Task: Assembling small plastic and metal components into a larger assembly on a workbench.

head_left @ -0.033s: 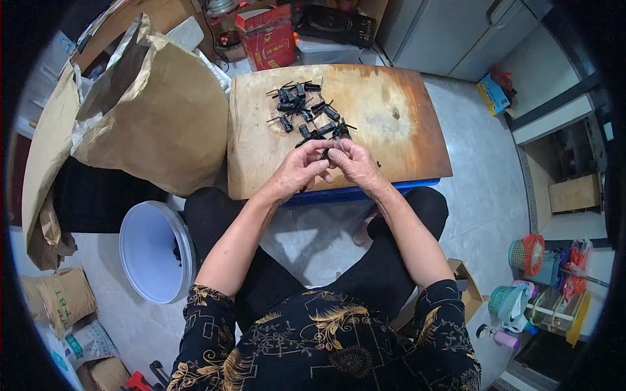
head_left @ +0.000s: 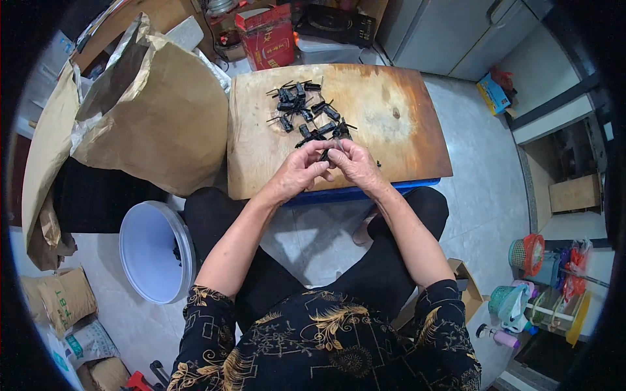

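My left hand (head_left: 298, 171) and my right hand (head_left: 358, 167) meet over the near edge of a wooden board (head_left: 261, 166). Between their closed fingertips is a small black plastic part (head_left: 324, 155), mostly covered by the fingers. A thin greyish sliver shows by the right fingertips; its kind is too small to make out. Just beyond the hands lies a loose pile of similar black plastic parts (head_left: 298, 98), several with thin rods sticking out. A tiny black bit (head_left: 379, 164) sits right of my right hand.
A large brown paper sack (head_left: 156, 111) stands open left of the board. Below it, a white bucket (head_left: 135, 260) holds a few black pieces. A red box (head_left: 267, 40) and a black hotplate (head_left: 336, 26) are behind the board. An open carton (head_left: 468, 296) stands by my right elbow.
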Demonstrator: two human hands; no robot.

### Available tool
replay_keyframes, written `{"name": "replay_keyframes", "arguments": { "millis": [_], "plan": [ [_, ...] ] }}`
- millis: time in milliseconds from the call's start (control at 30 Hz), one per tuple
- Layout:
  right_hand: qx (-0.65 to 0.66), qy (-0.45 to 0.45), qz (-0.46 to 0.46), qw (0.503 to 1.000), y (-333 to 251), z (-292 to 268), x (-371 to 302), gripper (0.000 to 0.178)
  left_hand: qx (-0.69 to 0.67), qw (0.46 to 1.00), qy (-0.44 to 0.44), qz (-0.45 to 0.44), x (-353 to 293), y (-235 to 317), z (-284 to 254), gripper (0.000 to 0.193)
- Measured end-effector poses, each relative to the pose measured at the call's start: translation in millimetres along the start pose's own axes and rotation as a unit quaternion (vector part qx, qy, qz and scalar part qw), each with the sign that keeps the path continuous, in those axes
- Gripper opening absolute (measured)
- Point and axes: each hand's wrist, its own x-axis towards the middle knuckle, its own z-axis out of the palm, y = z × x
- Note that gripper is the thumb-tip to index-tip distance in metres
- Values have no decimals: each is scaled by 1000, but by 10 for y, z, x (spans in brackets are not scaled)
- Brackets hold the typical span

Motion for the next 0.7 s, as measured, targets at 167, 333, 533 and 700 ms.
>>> {"name": "replay_keyframes", "arguments": {
  "millis": [167, 333, 533, 700],
  "plan": [
    [-24, 41, -1, 999, 76, 43, -5, 29, 51, 996, 60, 37, 43, -100, 15, 35],
    [186, -10, 113, 976, -139, 174, -87, 35, 10, 992, 128, 22, 107, -157, -19, 34],
    [208, -9, 124, 970, -124, 208, -44, 34, -1, 989, 150, 12, 142, -169, 14, 32],
    [222, -8, 131, 966, -120, 232, -10, 31, 23, 987, 159, 26, 146, -147, 24, 31]
  ]
}}
